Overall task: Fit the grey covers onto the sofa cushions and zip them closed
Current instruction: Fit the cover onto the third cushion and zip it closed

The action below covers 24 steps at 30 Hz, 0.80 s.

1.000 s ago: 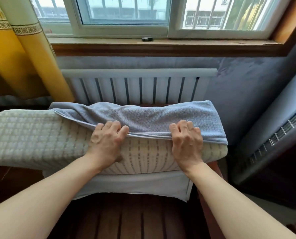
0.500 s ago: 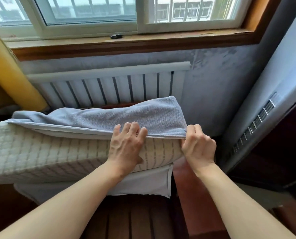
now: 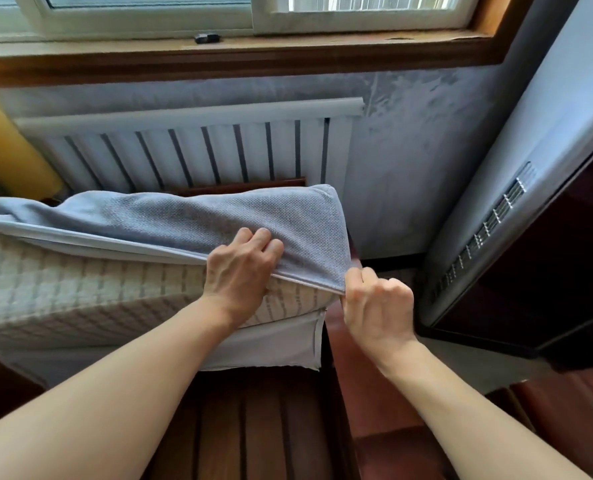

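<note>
One cushion (image 3: 91, 289) lies across the wooden bench (image 3: 253, 420), 9 o'clock to centre, so the open side faces the person. One grey cover (image 3: 191, 220) sits half on. Left hand (image 3: 238, 271) grips its edge; right hand (image 3: 378, 308) pinches the 3 o'clock corner, likely to start zipping.

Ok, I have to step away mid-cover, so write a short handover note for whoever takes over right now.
Left hand: grips the grey cover edge on top of the cushion.
Right hand: pinches the cover's corner at the cushion's right end.
Cushion lies on the wooden bench below the radiator.
Done: cover drawn over the top and far side.
Left: pull it down over the bare front face, then zip closed.
</note>
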Tool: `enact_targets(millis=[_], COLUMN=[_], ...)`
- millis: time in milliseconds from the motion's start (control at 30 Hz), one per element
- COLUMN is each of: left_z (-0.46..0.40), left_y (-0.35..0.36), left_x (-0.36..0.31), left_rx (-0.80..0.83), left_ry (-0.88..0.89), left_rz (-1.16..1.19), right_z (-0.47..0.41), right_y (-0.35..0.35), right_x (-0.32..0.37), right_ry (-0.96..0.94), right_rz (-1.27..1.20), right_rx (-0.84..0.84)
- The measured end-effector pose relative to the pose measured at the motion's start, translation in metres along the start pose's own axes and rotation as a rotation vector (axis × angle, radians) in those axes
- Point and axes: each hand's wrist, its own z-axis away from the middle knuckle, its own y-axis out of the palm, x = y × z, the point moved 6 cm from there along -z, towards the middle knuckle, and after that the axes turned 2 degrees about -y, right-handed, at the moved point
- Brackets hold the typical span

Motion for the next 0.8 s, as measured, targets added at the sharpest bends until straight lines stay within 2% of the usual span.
enact_targets(millis=[167,267,400,467,633,800], left_z=[0.004,0.011,0.021,0.027,0.061,0.107], left_y=[0.001,-0.002,-0.003,-0.004,-0.002,-0.003], left_x=[0.001,0.009,0.025,0.04,0.112,0.204], left_rx=[0.049,0.033,0.024,0.023,0.045,0.056], left_ry=[0.063,0.033,-0.008,-0.024,-0.122,-0.178], left_rz=[-0.039,-0.019,0.027,0.04,0.027,-0.005], right_z=[-0.003,-0.009,-0.016,-0.021,-0.036,-0.058], right_y=[-0.006,-0.012,-0.021,-0.017,-0.01,-0.011], right_x=[0.004,0.012,0.042,0.066,0.133,0.211], right_ry=[0.0,-0.003,-0.075,-0.102,-0.145,-0.213], right_rz=[0.091,0.142,0.011,-0.04,-0.178,-0.267], right_rx=[0.041,0.068,0.075,0.159,0.489,0.553])
